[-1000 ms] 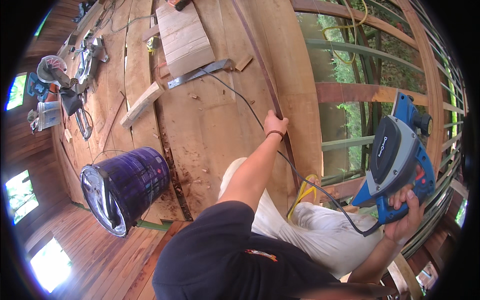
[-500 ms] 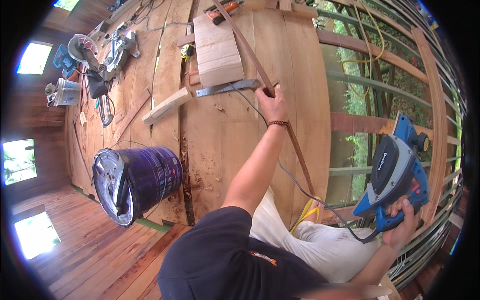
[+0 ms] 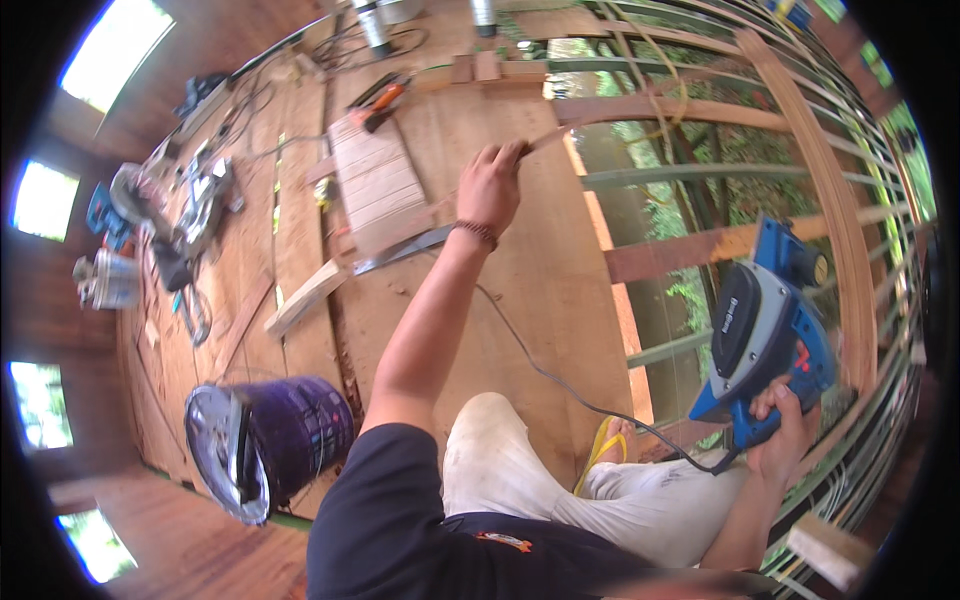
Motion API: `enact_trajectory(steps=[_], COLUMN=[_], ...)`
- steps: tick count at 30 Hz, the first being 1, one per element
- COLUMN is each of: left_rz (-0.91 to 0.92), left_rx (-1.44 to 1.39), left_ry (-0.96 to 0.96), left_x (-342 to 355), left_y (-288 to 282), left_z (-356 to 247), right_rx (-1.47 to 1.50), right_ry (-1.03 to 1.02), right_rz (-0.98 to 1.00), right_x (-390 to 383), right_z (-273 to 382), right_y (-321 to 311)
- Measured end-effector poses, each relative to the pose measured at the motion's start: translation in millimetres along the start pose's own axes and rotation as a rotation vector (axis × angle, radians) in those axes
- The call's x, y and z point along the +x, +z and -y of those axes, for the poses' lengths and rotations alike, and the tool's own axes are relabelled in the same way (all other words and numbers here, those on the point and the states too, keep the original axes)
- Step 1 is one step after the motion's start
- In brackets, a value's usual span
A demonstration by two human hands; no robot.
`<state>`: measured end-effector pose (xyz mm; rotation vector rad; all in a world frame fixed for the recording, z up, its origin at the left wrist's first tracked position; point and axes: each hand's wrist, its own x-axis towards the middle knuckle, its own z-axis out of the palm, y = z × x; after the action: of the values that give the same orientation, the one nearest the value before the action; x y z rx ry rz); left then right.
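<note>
My left hand (image 3: 488, 188) reaches forward with fingers closed round a thin wooden strip (image 3: 550, 138), which slants up to the right, slightly blurred. My right hand (image 3: 780, 410) grips the rear handle of a blue-and-grey electric planer (image 3: 750, 310), raised at my right above the open joists; its cord (image 3: 540, 368) runs across the boards. Below my left hand lie a short pale board (image 3: 375, 175), a flat metal bar (image 3: 395, 255) and a wooden offcut (image 3: 300, 298). An orange-and-black tool (image 3: 382, 100) rests beyond the board.
A purple bucket (image 3: 300, 430) lies on its side by my left arm. A mitre saw (image 3: 140, 205) and a white bucket (image 3: 110, 280) stand at the left. Plank flooring (image 3: 510, 300) ends at open joists (image 3: 680, 180) with greenery below. My legs are bent beneath me.
My left hand has moved forward and up-left, swinging the strip from alongside the board edge to a slant toward the upper right. The planer stays in my right hand. The view has shifted.
</note>
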<state>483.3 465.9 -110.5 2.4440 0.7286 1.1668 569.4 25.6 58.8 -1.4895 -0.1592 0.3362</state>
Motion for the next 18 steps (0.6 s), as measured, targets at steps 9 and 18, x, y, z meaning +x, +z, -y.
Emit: enact_trajectory(steps=[9,18], left_rz=[0.856,1.089], left_rx=[-0.021,-0.069], left_ry=[0.338,0.407], left_x=[-99.0,-152.2], left_y=[89.0,150.8], left_z=[39.1,74.7], right_rx=[-0.014,-0.01], right_ry=[0.073,0.132], right_rz=[-0.055,-0.163], right_x=[2.6,-11.4], right_z=[6.7,-8.1], right_y=[6.0,-18.1])
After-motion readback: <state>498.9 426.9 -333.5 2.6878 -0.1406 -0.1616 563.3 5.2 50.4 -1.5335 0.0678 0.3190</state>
